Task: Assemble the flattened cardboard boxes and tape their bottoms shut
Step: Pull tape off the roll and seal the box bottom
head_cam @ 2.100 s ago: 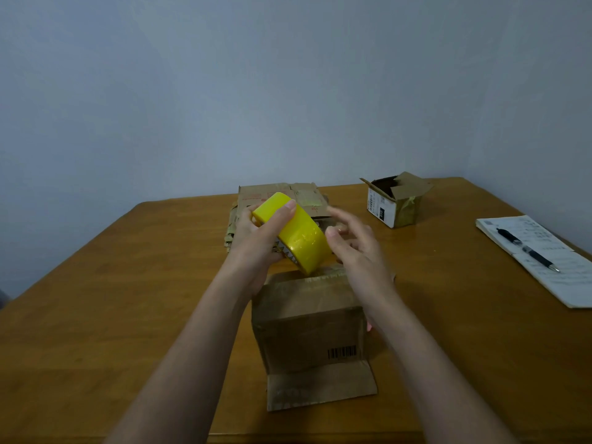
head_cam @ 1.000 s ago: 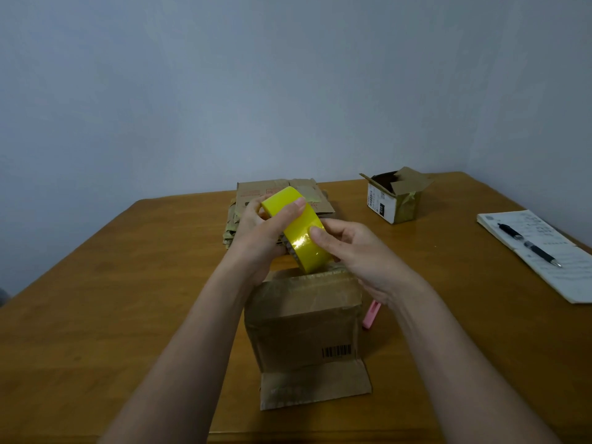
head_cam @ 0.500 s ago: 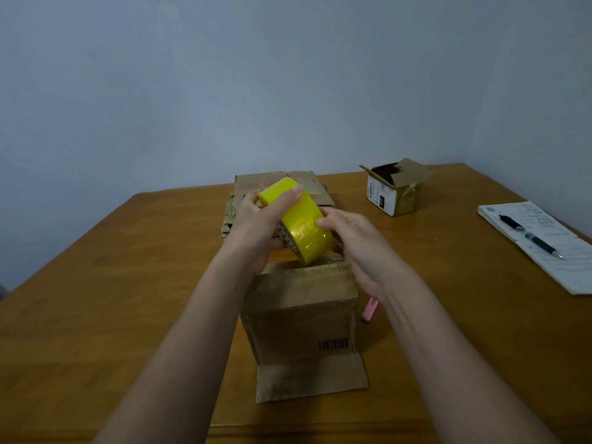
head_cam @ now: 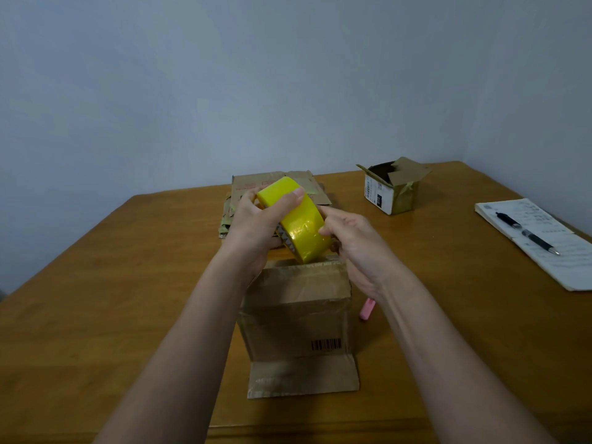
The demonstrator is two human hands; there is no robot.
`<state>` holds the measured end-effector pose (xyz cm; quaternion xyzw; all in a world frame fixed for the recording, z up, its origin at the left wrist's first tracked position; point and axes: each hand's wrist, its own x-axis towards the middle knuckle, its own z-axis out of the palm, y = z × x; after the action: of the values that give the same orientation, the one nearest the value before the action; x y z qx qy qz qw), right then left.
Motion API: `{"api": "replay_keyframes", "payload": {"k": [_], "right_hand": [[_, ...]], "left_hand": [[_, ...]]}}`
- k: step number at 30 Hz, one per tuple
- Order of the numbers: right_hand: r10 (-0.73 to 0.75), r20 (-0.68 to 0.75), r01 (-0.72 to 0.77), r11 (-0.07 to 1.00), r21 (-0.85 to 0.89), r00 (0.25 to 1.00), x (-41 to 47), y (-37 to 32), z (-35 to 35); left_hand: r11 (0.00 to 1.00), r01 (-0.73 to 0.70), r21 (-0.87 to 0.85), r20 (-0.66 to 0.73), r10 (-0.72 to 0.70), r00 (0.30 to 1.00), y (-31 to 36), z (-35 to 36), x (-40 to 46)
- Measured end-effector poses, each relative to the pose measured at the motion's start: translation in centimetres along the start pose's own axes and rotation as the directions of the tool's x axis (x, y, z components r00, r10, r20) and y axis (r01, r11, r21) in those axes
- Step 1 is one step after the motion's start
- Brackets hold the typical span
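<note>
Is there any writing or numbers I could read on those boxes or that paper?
"010": white label on the small open box.
Barcode, digits unreadable: upright cardboard box.
Red print, blurred: flattened boxes.
Notepad writing: too small to read.
Yellow tape roll: none seen.

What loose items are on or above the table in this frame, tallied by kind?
Assembled cardboard boxes: 2, the box being taped and the small open box
Stack of flattened boxes: 1
Yellow tape roll: 1
Pen: 1
Notepad: 1
Small pink item: 1
Total: 7
</note>
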<state>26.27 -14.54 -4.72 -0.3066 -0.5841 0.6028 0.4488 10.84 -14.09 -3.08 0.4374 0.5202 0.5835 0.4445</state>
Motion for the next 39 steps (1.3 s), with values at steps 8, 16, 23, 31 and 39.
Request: {"api": "replay_keyframes", "payload": {"k": [8,16,23,31,39], "right_hand": [[-0.012,0.024,0.011,0.998,0.062,1.0,0.0,1.2,-0.5],[-0.029,0.056,0.024,0.997,0.079,0.998,0.4,0.8,-0.6],[0.019,-0.005,-0.019,0.999,0.031,1.0,0.7,0.8,-0.4],[0.01,-0.036,-0.01,1.0,0.004,0.999,0.6,0.7,-0.2],[-0.021,0.031,0.017,0.992,0.122,0.999,0.4,1.1,-0.6]], "left_hand": [[0.999,0.028,-0.042,0.045,-0.026,0.999,0.3,-0.2,-0.5],[0.994,0.054,-0.097,0.056,-0.049,0.997,0.3,-0.4,-0.4],[0.993,0.062,-0.098,0.04,-0.059,0.997,0.2,-0.4,-0.3],[0.995,0.05,-0.084,0.021,-0.049,0.999,0.2,-0.2,-0.3],[0.994,0.049,-0.094,0.033,-0.046,0.998,0.3,-0.1,-0.6]]}}
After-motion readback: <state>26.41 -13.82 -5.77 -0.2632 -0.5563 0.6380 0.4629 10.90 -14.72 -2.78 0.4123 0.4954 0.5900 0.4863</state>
